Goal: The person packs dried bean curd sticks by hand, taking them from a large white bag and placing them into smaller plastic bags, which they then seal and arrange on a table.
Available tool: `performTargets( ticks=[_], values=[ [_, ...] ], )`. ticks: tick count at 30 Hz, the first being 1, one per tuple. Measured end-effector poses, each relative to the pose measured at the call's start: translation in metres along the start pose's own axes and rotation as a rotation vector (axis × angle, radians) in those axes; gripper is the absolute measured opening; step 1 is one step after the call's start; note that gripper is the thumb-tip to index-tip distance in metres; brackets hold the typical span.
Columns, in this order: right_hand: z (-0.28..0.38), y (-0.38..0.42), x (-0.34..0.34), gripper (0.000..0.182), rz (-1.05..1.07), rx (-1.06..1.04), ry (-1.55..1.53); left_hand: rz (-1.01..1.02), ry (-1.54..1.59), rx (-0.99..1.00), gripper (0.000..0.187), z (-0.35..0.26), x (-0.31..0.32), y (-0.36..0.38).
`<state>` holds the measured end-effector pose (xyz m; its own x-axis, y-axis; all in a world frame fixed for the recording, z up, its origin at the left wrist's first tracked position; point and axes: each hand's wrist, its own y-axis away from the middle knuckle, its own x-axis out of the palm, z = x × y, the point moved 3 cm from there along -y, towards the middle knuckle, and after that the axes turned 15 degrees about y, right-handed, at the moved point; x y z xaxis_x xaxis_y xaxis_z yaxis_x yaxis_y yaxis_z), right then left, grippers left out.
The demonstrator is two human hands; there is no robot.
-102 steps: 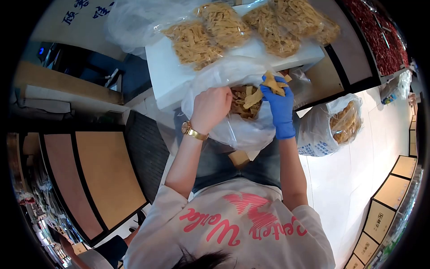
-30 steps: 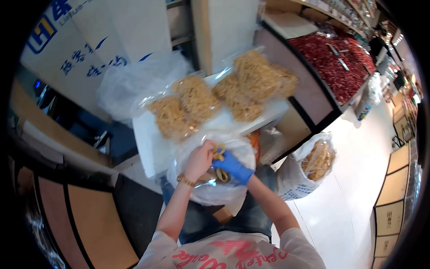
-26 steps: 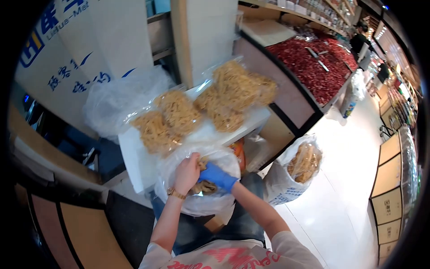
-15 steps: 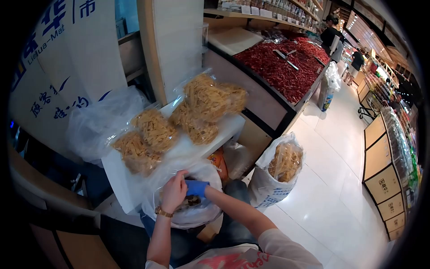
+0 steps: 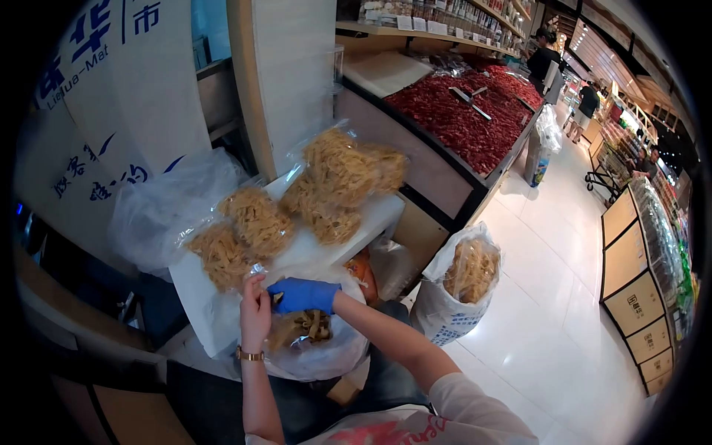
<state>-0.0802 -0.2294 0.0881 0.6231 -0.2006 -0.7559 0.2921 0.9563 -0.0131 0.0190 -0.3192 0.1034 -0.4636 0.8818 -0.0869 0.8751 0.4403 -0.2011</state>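
Your right hand, in a blue glove, closes on the rim of the clear bag of dried strips in your lap. Your bare left hand pinches the opposite rim, beside the white surface carrying filled bags.

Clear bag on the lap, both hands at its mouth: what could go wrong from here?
1. The clear bag sags off the lap, pinched only at its mouth by the left hand and the gloved right hand; a slip could spill the dried strips.
2. Filled packs are stacked to the edge of the white board; a knock might tip one off.
3. The open sack stands on the aisle floor, easy to kick.
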Motion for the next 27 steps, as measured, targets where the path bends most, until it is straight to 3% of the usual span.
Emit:
performTargets(
  ticks=[2,4,6,8,10,11,16,17,18,20,22,23,26,27],
  values=[
    [0.010,0.005,-0.007,0.029,-0.021,0.018,0.016,0.008,0.005,0.015,0.030,0.007,0.002,-0.004],
    [0.015,0.009,-0.012,0.028,-0.018,0.143,0.375,-0.005,0.025,-0.026,0.030,0.011,0.000,-0.003],
    [0.014,0.015,-0.014,0.028,-0.017,0.157,0.327,0.027,-0.082,-0.020,0.031,0.009,0.000,-0.001],
    [0.009,0.019,-0.013,0.031,-0.093,0.022,0.086,0.012,-0.044,0.103,0.031,0.018,0.002,0.000],
    [-0.004,0.020,0.000,0.037,-0.076,-0.085,-0.314,-0.004,-0.050,0.006,0.030,0.016,-0.001,-0.001],
    [-0.008,0.022,0.003,0.045,0.037,-0.013,-0.579,-0.023,0.059,-0.005,0.030,0.019,-0.001,-0.001],
    [0.022,0.033,-0.018,0.033,-0.223,0.125,-0.145,-0.017,0.245,-0.006,0.033,0.010,-0.003,0.001],
    [0.024,0.032,-0.015,0.033,-0.260,0.144,-0.177,-0.003,0.256,-0.036,0.033,0.022,-0.002,-0.002],
    [0.021,0.031,-0.013,0.031,-0.310,0.146,-0.098,-0.011,0.467,0.005,0.033,0.022,-0.001,-0.002],
    [0.016,0.028,-0.006,0.030,-0.452,0.102,-0.252,-0.001,0.317,-0.063,0.030,0.010,-0.008,0.004],
    [0.009,0.029,-0.003,0.034,-0.449,0.189,-0.133,-0.018,0.161,0.031,0.026,0.012,-0.009,0.002],
    [0.010,0.028,0.002,0.035,-0.377,0.210,-0.209,0.022,0.097,-0.029,0.024,0.001,-0.013,0.006],
    [0.020,0.026,0.008,0.039,-0.308,0.175,-0.197,0.042,0.187,-0.038,0.023,-0.006,-0.014,0.011],
    [0.016,0.026,0.007,0.040,-0.418,0.129,-0.198,0.020,0.181,0.018,0.023,-0.009,-0.014,0.012]
  ],
)
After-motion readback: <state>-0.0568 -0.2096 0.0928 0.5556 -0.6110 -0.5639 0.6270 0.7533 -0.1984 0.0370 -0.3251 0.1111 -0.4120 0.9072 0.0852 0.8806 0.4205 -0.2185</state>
